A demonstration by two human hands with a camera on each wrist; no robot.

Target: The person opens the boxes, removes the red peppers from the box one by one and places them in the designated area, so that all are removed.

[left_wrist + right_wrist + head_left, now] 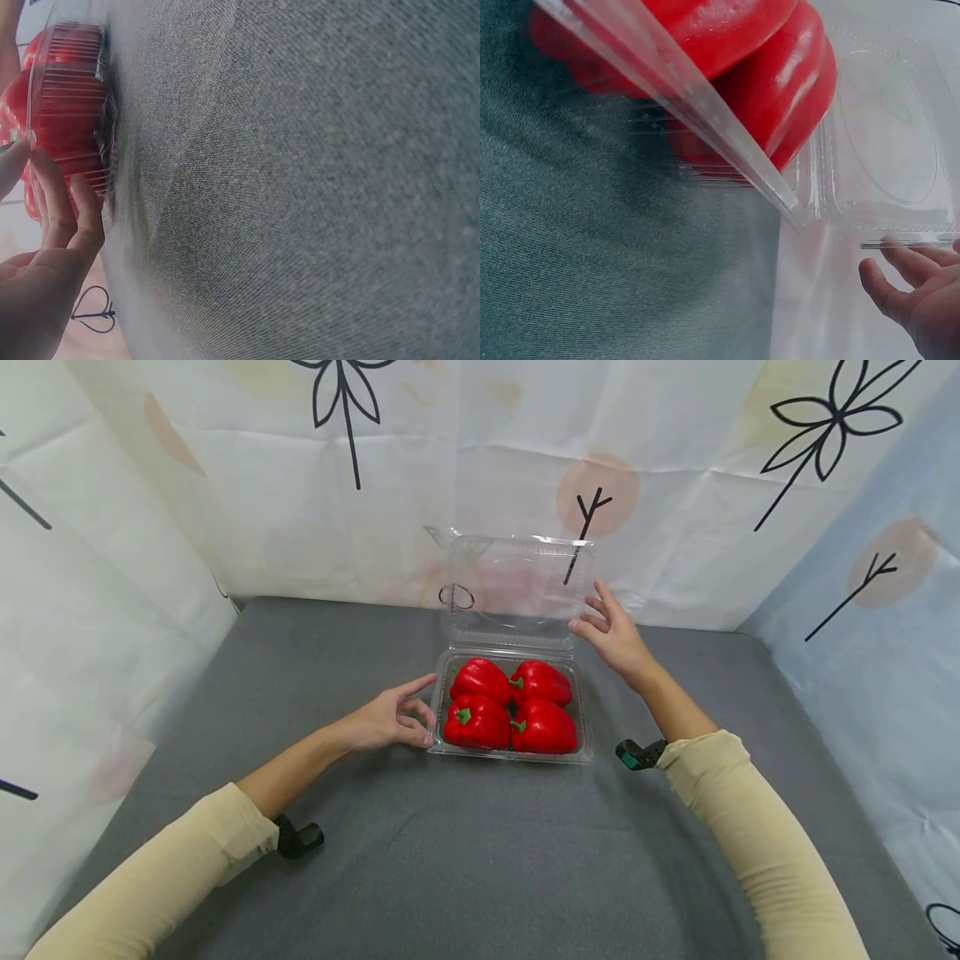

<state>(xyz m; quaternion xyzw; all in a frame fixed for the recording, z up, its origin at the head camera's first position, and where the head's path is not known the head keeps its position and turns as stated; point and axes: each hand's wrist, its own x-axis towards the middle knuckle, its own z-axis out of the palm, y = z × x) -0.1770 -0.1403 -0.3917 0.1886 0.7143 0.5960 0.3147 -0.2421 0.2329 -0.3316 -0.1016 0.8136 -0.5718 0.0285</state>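
A clear plastic clamshell box [512, 757] stands open on the grey cloth, its transparent lid [517, 589] raised at the back. Packed inside are several red bell peppers [543, 727] with green stems. Against the box's left side rests my left hand [393, 718], its fingers at the rim and ribbed wall. In the left wrist view the left hand [56, 232] has fingertips right at the rim. Farther back, my right hand [618, 639] is at the lid's right edge, fingers spread. From the right wrist, the right hand's [922, 292] fingertips meet that edge, the thumb apart from it.
Grey cloth [480, 860] covers the table under the box. White patterned fabric [465, 460] hangs close behind the raised lid and along both sides. Black wrist straps [298, 839] sit at the cuffs of the beige sleeves [172, 868].
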